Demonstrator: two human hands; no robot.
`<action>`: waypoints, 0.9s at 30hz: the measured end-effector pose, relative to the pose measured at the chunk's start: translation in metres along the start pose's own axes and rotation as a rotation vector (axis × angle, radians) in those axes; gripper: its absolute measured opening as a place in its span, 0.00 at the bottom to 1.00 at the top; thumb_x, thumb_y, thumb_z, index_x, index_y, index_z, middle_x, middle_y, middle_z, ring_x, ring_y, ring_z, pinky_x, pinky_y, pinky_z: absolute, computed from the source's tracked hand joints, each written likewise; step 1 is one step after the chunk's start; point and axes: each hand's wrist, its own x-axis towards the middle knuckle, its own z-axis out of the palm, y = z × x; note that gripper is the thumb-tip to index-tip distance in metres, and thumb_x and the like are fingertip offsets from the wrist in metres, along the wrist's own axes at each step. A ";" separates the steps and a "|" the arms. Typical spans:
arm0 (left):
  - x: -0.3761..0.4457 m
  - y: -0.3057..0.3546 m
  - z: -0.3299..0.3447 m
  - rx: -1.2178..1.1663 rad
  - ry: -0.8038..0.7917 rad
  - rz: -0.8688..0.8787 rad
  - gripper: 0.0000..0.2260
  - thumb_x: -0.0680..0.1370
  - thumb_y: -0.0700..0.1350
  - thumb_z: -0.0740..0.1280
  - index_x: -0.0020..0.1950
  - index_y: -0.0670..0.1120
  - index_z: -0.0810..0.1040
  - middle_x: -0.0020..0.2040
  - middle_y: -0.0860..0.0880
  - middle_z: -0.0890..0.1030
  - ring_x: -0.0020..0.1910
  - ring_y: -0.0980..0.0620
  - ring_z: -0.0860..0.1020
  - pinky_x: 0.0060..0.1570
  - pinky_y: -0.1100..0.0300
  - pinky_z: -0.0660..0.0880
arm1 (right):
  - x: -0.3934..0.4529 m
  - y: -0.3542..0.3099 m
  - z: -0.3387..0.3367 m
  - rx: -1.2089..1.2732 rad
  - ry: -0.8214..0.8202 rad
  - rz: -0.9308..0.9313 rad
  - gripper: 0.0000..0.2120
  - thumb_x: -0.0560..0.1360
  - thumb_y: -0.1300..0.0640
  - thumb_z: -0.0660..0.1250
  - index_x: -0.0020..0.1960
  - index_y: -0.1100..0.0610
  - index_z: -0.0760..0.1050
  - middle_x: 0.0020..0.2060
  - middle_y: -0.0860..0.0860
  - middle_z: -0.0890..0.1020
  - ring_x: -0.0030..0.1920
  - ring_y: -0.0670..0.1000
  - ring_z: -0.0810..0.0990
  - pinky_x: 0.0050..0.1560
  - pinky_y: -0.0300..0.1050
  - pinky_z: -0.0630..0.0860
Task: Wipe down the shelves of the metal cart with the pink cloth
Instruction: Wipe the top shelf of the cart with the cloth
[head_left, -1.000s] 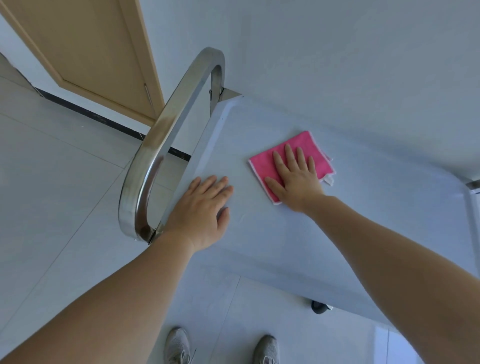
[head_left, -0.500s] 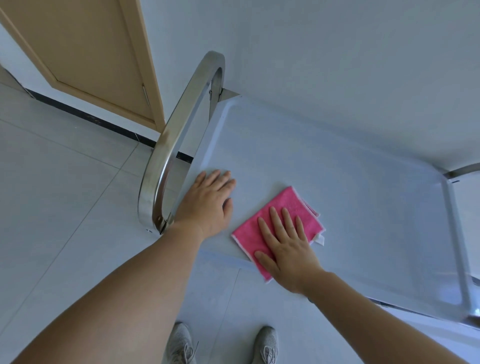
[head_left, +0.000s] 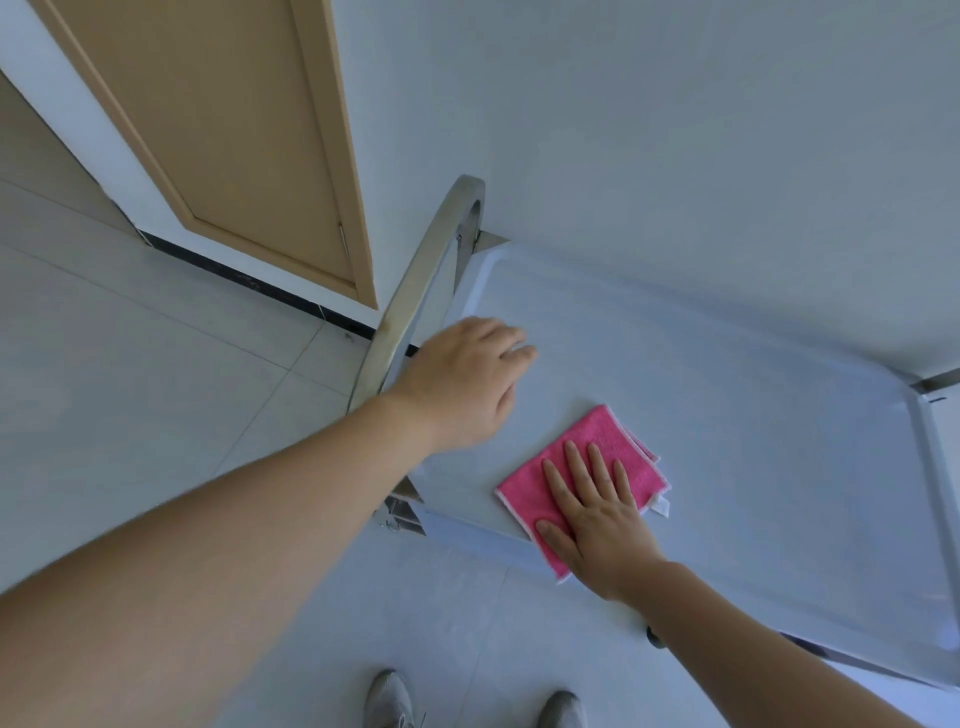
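Note:
The metal cart's top shelf (head_left: 727, 415) is a pale flat tray with a raised rim, standing against the wall. A folded pink cloth (head_left: 597, 452) lies near the shelf's front edge, partly over the rim. My right hand (head_left: 597, 519) presses flat on the cloth with straight, spread fingers. My left hand (head_left: 467, 384) is over the shelf's left end beside the curved steel handle (head_left: 415, 296), its fingers loosely bent and blurred, holding nothing.
A tan wooden door (head_left: 223, 130) stands at the left behind the handle, above a dark baseboard. The wall runs close behind the cart. A cart wheel (head_left: 655, 638) shows under the front edge. My two grey shoes (head_left: 389, 696) stand on the tiled floor.
My right hand has drawn the cloth from the back of the shelf toward the front edge. My left hand has shifted farther back along the left end.

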 end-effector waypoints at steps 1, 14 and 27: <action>0.004 -0.008 -0.015 0.035 0.038 0.003 0.15 0.72 0.41 0.61 0.58 0.40 0.75 0.55 0.41 0.79 0.53 0.42 0.76 0.55 0.50 0.72 | -0.001 0.000 0.001 -0.003 -0.003 0.005 0.32 0.74 0.32 0.32 0.72 0.45 0.30 0.73 0.51 0.34 0.71 0.56 0.26 0.72 0.57 0.31; -0.008 -0.067 -0.013 -0.125 0.159 -0.271 0.18 0.71 0.38 0.59 0.60 0.41 0.75 0.61 0.44 0.75 0.60 0.43 0.72 0.54 0.57 0.67 | 0.050 0.020 -0.016 -0.046 0.015 -0.065 0.35 0.71 0.29 0.33 0.74 0.44 0.35 0.75 0.52 0.38 0.74 0.58 0.34 0.71 0.59 0.30; -0.013 -0.070 -0.018 -0.128 0.145 -0.298 0.20 0.70 0.40 0.58 0.61 0.42 0.75 0.63 0.45 0.76 0.64 0.45 0.71 0.62 0.55 0.67 | 0.239 0.053 -0.083 0.057 0.061 0.197 0.37 0.70 0.28 0.37 0.74 0.42 0.37 0.76 0.51 0.41 0.75 0.62 0.39 0.70 0.68 0.38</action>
